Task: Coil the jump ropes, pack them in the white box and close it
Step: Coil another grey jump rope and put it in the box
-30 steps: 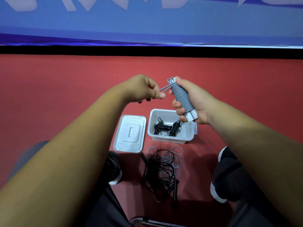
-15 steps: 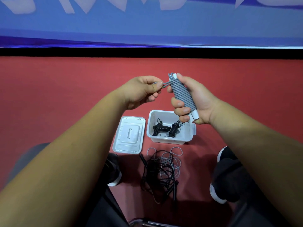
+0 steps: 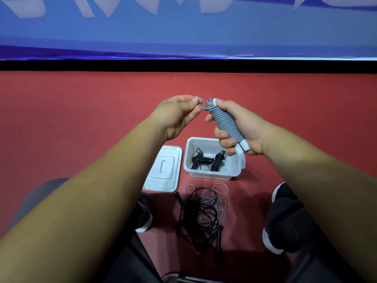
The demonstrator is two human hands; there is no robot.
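1. The red floor (image 3: 81,123) serves as the work surface for a seated person, with everything laid out between the feet within easy reach.
2. A tangle of loose ropes (image 3: 201,213), black and grey, lies nearest the person, apparently waiting to be coiled.
3. The white box (image 3: 214,176) sits open just beyond the tangle, with two black coiled ropes (image 3: 203,159) inside.
4. Its lid (image 3: 163,172) lies flat just to the left of the box, off so that the bundles can go in.
5. The right hand (image 3: 244,127) wraps round the grey jump rope (image 3: 226,124), held in the air above the box to keep the tight turns from springing loose.
6. The bundle's long axis tilts: cord loops point up and away, white handle ends down towards the box.
7. The left hand (image 3: 175,117) pinches the free loop (image 3: 201,104) between thumb and forefinger, likely to tuck it and lock the coil.
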